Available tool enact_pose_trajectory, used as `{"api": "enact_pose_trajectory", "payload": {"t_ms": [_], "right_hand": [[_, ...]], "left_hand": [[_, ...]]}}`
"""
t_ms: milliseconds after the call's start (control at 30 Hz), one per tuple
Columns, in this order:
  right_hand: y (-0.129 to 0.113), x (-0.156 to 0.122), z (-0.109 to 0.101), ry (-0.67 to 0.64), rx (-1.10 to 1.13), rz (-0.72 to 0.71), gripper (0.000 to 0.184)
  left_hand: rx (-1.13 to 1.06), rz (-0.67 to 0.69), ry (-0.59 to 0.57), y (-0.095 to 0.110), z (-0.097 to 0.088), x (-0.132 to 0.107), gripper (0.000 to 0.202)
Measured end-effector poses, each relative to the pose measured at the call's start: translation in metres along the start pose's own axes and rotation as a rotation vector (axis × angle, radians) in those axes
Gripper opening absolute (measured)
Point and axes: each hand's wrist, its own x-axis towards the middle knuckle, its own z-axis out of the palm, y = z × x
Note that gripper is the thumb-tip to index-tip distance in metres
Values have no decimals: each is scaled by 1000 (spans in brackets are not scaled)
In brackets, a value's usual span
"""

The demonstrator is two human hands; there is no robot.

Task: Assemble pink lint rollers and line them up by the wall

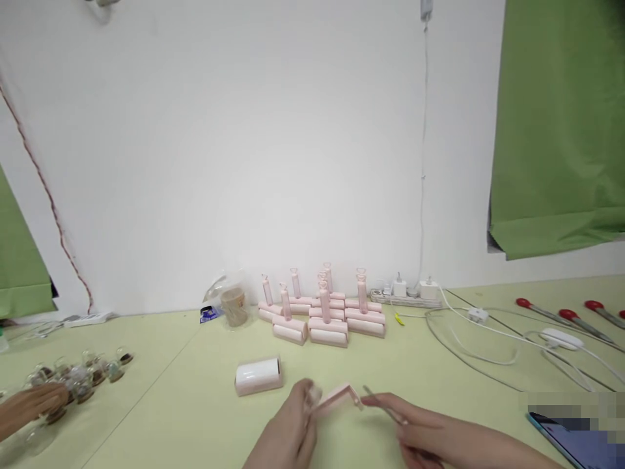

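My left hand (291,426) is closed around one end of a pale pink bent lint roller frame (336,396), low in the middle of the head view. From the right, my right hand (415,426) grips a thin grey metal tool (379,400), pointed toward the frame's bent end. Blur hides the tool's exact kind and whether its tip touches the frame. Beyond my left hand, a white adhesive roll (258,374) in a pink cover lies on its side. Several assembled pink lint rollers (328,331) stand grouped near the wall, handles upward.
At far left, another person's hand (41,398) rests over several small glass domes (83,389). A roll of tape (234,307) in clear plastic stands by the wall. Right of the rollers are a power strip (405,299), cables, red-tipped tools (581,319) and a phone (571,440).
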Motion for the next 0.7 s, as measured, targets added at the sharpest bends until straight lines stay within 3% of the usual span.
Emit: {"api": "enact_pose_trajectory", "payload": {"t_ms": [67, 200, 300, 433, 533, 700], "right_hand": [[-8, 16, 1, 0, -266, 120, 61], [-9, 23, -5, 156, -606, 159, 75], [-3, 14, -12, 275, -753, 157, 64], [11, 6, -14, 383, -757, 111, 31], [26, 6, -21, 496, -745, 135, 22], [45, 3, -54, 660, -815, 278, 24]], "left_hand": [[85, 73, -26, 0, 9, 30, 41], [213, -16, -92, -11, 18, 64, 40], [189, -45, -96, -23, 25, 62, 48], [101, -62, -115, -27, 44, 55, 63], [105, -69, -130, -10, 67, 66, 56], [123, -100, -72, 49, 119, 111, 42]]}}
